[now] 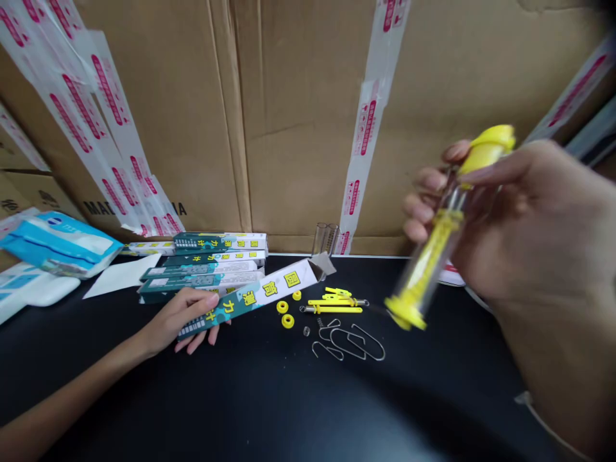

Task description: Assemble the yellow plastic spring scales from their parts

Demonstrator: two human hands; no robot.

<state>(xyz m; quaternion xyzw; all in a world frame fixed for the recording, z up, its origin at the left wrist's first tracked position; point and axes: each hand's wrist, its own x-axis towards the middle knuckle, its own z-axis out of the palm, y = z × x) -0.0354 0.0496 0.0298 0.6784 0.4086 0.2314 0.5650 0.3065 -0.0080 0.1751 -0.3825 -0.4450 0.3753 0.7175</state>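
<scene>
Yellow caps both ends of the clear tube [440, 240] that the right hand [524, 218] grips, thumb on the upper cap and fingers curled round behind. The tube is above the table [216, 410] on the right, tilted, its lower end leaning left, slightly blurred. On the left, the left hand [176, 314] pinches the near end of a white-and-green box [260, 292], thumb on top and fingers beneath. The box slants toward the far right, its flap [323, 263] open at that end. Between the hands, on the black table, lie 3 yellow rings [287, 321], yellow rods [337, 310] just right of them, and metal hooks [360, 343] nearer, some overlapping. A small spring [307, 331] is left of the hooks. Farther back, 2 clear cylinders [320, 239] stand side by side near the cardboard [298, 128]. More boxes [216, 258] are piled at the far left, beside a white sheet [122, 276] and a blue packet [62, 244].
</scene>
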